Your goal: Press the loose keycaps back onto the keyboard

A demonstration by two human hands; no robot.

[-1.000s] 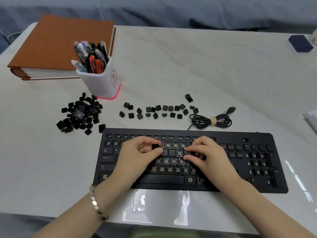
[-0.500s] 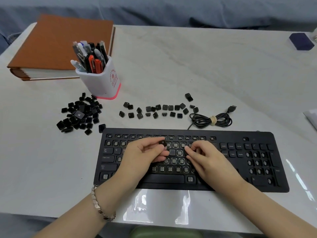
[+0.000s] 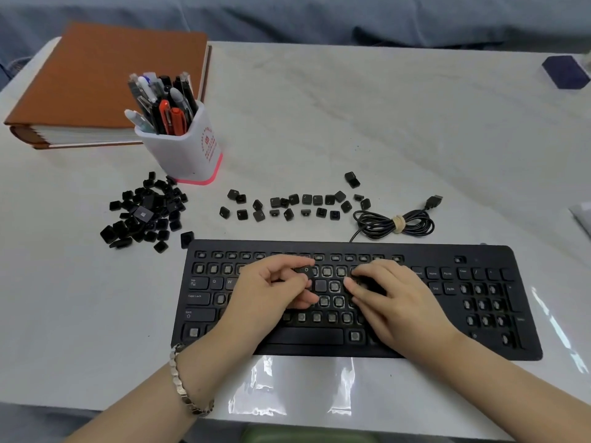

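A black keyboard [image 3: 479, 340] lies at the table's near edge, with many bare switch sockets in its letter rows. My left hand [image 3: 268, 295] hovers over the left-middle keys and pinches a black keycap marked O [image 3: 306, 270] between thumb and forefinger. My right hand [image 3: 390, 298] rests on the keys just right of it, its fingers curled down onto the upper letter rows; what lies under the fingertips is hidden. A heap of loose black keycaps [image 3: 145, 212] sits left of the keyboard's far corner. A scattered row of keycaps [image 3: 297, 206] lies behind the keyboard.
A white pen holder [image 3: 184, 148] full of pens stands behind the heap. A brown binder [image 3: 96, 81] lies at the far left. The keyboard's coiled cable [image 3: 395, 223] rests behind its right half. A dark blue box [image 3: 566, 71] sits far right.
My left hand has lifted the keycap and carried it rightward, turning its O face up. My right hand has shifted slightly back and to the right over the keys.
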